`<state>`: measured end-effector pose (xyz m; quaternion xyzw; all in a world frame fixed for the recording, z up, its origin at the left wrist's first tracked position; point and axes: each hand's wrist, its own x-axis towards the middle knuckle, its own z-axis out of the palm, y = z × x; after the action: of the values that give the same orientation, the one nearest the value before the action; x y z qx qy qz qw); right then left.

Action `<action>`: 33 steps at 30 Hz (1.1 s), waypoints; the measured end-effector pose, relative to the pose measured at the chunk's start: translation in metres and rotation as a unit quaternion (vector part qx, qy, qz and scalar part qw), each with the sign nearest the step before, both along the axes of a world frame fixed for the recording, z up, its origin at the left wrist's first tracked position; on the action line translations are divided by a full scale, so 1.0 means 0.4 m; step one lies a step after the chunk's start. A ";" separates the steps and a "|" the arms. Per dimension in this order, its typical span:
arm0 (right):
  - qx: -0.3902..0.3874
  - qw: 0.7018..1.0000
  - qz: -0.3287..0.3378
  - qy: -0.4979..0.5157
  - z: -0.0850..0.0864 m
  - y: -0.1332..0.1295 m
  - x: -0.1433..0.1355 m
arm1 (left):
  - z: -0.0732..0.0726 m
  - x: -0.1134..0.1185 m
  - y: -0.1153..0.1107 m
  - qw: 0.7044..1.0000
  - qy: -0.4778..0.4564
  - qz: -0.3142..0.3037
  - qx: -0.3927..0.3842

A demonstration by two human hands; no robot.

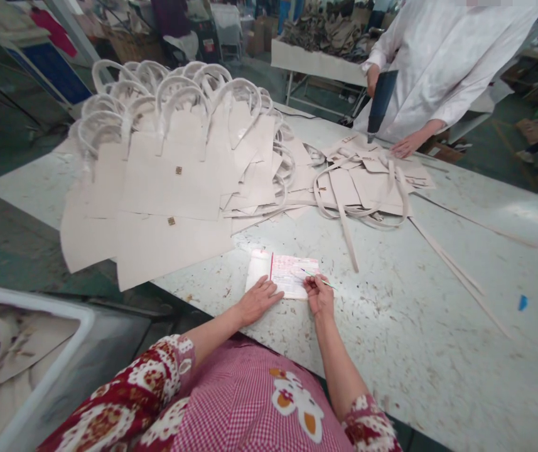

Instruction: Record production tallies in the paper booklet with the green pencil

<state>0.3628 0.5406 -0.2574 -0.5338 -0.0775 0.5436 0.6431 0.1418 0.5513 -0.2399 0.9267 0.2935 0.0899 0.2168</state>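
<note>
— Cream leather bag panels (156, 188) are fanned out across the far left of the worktable (391, 326), handles pointing away. Why is the stack overlapped like that?

— It seems each piece is left partly exposed, so that one can be lifted off without the rest being disturbed. At the near left, more cream pieces are kept in a white bin (37, 351) below the table edge.

— And the paper slip (284, 274)?

— It is laid flat on the table just in front of the person, near the table's edge. It is pinned at its near left corner by the left hand (258, 300), fingers spread flat and open, holding nothing; the sheet is presumably kept from sliding that way.

— The right hand (319, 295)?

— It is closed around a thin green pen (318, 279), whose tip is rested on the slip's right part, as is done for writing. The two hands are held apart, one at each side of the sheet.

— Further right?

— Loose straps and cut pieces (367, 188) are piled at the far middle of the table, with long strips trailing towards the near right. Beyond them a co-worker in a white coat (438, 56) is stood at the far side; a dark tool (380, 103) is pointed down at the pieces while they are pressed flat by that person's other hand (407, 145). A small blue scrap (523, 302) is seen at the right.
</note>
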 end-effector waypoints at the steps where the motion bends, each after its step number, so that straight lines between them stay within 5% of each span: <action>1: -0.001 1.000 0.002 -0.001 0.001 0.000 0.002 | 0.000 0.003 -0.004 1.000 0.004 0.001 -0.002; 12: -0.038 0.983 0.089 -0.157 0.028 -0.001 -0.002 | -0.006 0.018 -0.040 0.998 0.018 0.047 -0.029; 22: -0.053 0.865 0.154 -0.474 0.038 -0.109 -0.042 | -0.014 0.018 -0.037 0.998 0.016 0.053 -0.029; 28: -0.016 0.812 0.201 -0.548 0.030 -0.099 -0.059 | -0.025 0.020 -0.036 0.997 0.038 0.062 -0.025; 33: -0.007 0.804 0.225 -0.550 0.027 -0.072 -0.089 | -0.026 0.019 -0.033 0.997 0.042 0.065 -0.022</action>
<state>0.3273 0.5117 -0.2468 -0.7153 -0.5321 0.2886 0.3490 0.1495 0.5382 -0.2502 0.9036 0.3640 0.0579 0.2185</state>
